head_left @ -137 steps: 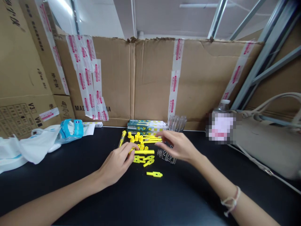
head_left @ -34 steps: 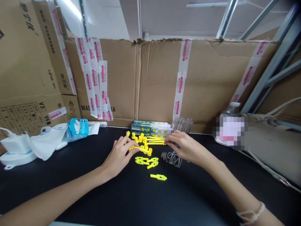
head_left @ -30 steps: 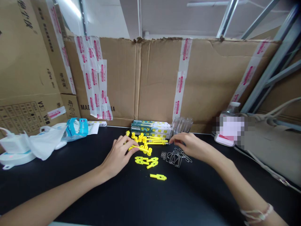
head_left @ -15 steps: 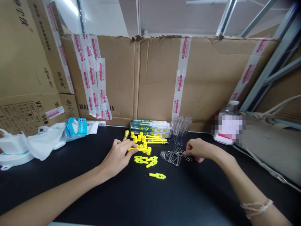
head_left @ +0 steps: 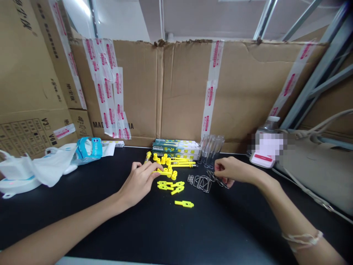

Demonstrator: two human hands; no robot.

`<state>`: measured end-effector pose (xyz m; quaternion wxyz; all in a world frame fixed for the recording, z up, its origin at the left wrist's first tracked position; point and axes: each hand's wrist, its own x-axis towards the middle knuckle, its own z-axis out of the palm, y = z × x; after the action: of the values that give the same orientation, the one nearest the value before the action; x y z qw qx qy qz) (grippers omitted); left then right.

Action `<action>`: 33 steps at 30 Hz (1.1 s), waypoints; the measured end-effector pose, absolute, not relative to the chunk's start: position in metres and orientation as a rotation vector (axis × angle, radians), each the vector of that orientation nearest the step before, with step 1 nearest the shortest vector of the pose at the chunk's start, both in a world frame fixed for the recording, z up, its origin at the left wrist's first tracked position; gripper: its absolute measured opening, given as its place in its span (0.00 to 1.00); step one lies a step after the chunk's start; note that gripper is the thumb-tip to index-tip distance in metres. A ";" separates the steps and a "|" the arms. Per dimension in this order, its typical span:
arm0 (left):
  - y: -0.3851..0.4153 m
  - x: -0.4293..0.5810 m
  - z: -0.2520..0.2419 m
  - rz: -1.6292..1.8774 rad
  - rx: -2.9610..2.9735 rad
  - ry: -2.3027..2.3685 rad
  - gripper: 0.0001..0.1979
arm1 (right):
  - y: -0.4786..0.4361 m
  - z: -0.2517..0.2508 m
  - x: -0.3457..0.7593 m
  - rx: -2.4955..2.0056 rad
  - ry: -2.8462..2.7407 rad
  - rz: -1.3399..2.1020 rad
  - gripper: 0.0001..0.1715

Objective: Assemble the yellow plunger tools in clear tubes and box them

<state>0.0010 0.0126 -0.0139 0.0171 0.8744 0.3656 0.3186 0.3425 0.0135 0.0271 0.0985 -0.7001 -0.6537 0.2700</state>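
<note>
My left hand (head_left: 141, 181) is closed on a thin yellow plastic rod (head_left: 164, 173), which sticks out past the fingertips over several yellow plastic caps (head_left: 174, 174). My right hand (head_left: 230, 170) pinches a metal wire hook (head_left: 223, 183) above the other wire hooks (head_left: 211, 176). Bent wire frames (head_left: 202, 183) and small coil springs (head_left: 190, 179) lie left of it. Several flat yellow tabs (head_left: 178, 190) are grouped before the caps, and a single yellow tab (head_left: 184, 204) lies nearer to me. Behind the caps are yellow rods with metal ends (head_left: 182, 164).
Printed boxes (head_left: 176, 149) and clear tubes (head_left: 211, 149) stand against the cardboard wall (head_left: 182, 92). At left are a blue tissue pack (head_left: 88, 151) and a white charger (head_left: 15, 169). A bottle (head_left: 271, 124), partly blurred out, and a beige bag (head_left: 322, 165) are at right.
My right hand has risen slightly and now lifts a wire hook off the pile. My left hand has barely moved; the rod's tip sits slightly higher.
</note>
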 end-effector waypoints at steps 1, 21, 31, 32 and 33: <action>0.013 0.001 -0.015 0.988 2.719 1.126 0.10 | 0.012 0.030 0.343 -1.998 -1.935 0.762 0.09; 0.000 0.006 -0.011 0.947 2.668 1.092 0.11 | -0.018 -0.026 0.210 -0.992 -1.536 0.973 0.18; 0.002 0.006 -0.012 0.982 2.719 1.127 0.11 | -0.020 -0.019 0.211 -0.948 -1.446 1.112 0.19; 0.003 0.005 -0.013 0.981 2.726 1.126 0.12 | -0.020 -0.019 0.210 -0.943 -1.441 1.123 0.19; 0.003 0.005 -0.013 0.979 2.734 1.124 0.12 | -0.020 -0.018 0.210 -0.939 -1.435 1.130 0.19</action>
<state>0.0047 0.0029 -0.0127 0.0140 0.8779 0.3608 0.3144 0.2101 -0.0196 -0.0182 0.5173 -0.3913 -0.5979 0.4709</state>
